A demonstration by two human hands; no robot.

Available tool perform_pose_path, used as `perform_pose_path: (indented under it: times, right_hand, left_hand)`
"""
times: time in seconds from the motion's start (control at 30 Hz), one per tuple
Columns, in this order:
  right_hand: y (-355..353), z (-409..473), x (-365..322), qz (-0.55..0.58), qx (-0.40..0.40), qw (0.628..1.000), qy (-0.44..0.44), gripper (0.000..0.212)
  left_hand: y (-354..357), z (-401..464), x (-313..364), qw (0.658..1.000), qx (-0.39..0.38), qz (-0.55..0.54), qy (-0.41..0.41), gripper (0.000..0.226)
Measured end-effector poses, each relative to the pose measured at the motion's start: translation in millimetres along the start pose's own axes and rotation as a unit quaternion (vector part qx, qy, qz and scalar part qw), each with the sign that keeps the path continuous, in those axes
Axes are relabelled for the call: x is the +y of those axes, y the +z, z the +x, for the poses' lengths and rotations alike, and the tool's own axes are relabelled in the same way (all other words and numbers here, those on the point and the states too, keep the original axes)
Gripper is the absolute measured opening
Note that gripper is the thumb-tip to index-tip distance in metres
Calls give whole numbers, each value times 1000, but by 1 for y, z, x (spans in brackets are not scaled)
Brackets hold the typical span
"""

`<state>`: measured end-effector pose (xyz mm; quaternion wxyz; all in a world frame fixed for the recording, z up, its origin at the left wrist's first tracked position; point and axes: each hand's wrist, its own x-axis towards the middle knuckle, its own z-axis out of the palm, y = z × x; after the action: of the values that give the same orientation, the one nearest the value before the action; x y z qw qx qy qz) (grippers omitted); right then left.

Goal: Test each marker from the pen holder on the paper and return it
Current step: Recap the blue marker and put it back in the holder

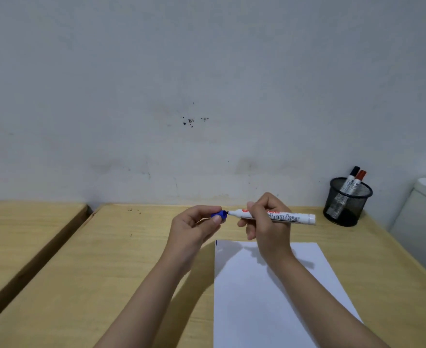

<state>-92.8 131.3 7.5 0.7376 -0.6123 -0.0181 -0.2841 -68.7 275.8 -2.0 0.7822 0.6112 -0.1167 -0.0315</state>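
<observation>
Both hands hover above the paper [269, 292]: we note the right hand [267, 222] gripping the white marker [282, 217], the left hand [194, 227] pinching its blue cap [219, 214]. Beyond the paper's far right corner, the pen holder [346, 204] contains two markers [352, 183].

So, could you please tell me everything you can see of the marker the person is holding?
The marker is a white-barrelled whiteboard pen with black lettering that ends in "marker" and a bit of red print near the front. It lies roughly level above the wooden table, tip pointing left, beyond the far edge of the paper. The right hand grips its middle. Its dark tip sits right at the mouth of the blue cap, pinched in the left hand.
</observation>
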Motion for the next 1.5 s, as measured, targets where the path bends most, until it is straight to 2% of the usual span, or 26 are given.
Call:
perform_pose_path:
  times: [0.2,0.47,0.53,0.57,0.63,0.67,0.7,0.77,0.83,0.87,0.93,1.0,1.17,1.27,1.4,1.5]
  right_hand:
    - [-3,-13,-25,-15,-25,999,-14,29]
    - [-8,-36,-58,88,44,995,-12,39]
    - [-13,-36,-66,84,30,995,48,41]
    - [-17,-35,-70,73,11,991,112,43]
    - [-28,-35,-77,31,-56,970,235,59]
    - [-34,-37,-81,-4,-86,962,258,62]
    - [-42,-37,-83,-53,-100,963,243,59]
    - [-58,-36,-85,-152,-69,978,123,47]
    - [-73,-29,-88,-255,-36,966,-6,30]
    - [-79,-23,-89,-294,-51,954,-34,29]
    - [-91,-14,-89,-317,-89,943,-54,32]
    - [-100,-4,-87,-311,-80,944,-74,31]
    - [-140,27,-82,-330,15,935,-132,40]
    - [-176,58,-90,-326,77,929,-157,56]
    - [-218,106,-102,-332,192,905,-184,44]
    - [-233,136,-95,-349,229,889,-186,39]
  left_hand:
    - [17,-28,25,998,-38,44,32,16]
    - [48,-55,50,992,-43,12,117,15]
    - [52,-55,56,991,-41,46,122,14]
    - [54,-52,59,989,-36,68,126,14]
    - [59,-43,65,983,-16,122,135,13]
    - [61,-39,68,978,-6,156,136,12]
    - [63,-34,70,972,0,191,136,12]
    - [68,-26,72,957,-5,258,134,15]
    - [79,-19,73,945,-30,299,125,18]
    - [86,-15,74,942,-44,311,120,20]
    - [104,-8,77,935,-61,331,116,24]
    - [123,1,78,930,-74,339,124,28]
    - [172,29,58,950,-108,270,118,28]
    - [203,55,28,956,-62,260,123,30]
    - [236,87,-18,936,-62,323,122,32]
    - [256,102,-40,918,-80,364,139,37]
